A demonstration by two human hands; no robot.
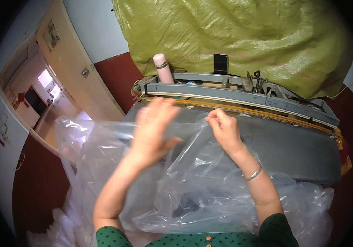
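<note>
- Dark red paint covers the lower wall (114,78); an olive-green tarpaulin (234,33) hangs behind the work, and a door (81,53) stands open off to my left.
- Ahead of me lies a dark grey worktop (292,148), bordered along its far side by an orange-yellow rail (246,108) and a grey metal frame (242,93). A pink flask (165,72) stands near the frame's left end.
- Clear plastic sheeting (209,173) lies in loose, shiny folds over the near and left parts of the worktop, bunching up close to my green dotted shirt (277,230). Whether it is one layer or a bag, I cannot tell.
- My right grip (226,131) is closed in a small pinch, fingertips together on an edge of the sheeting; a long crease runs from there down toward me.
- My left grip (153,123) is spread, fingers stretched out and thumb apart, with nothing caught in it that I can see. It is blurred, so I cannot tell whether the palm touches the sheeting.
- I judge the step in hand to be opening out and straightening the sheeting, the pinch anchoring one edge.
- Next, I think, calls for holding that pinch firm while the flat palm smooths the creases or finds a neighbouring edge, pulling lightly, since such film could slip.
</note>
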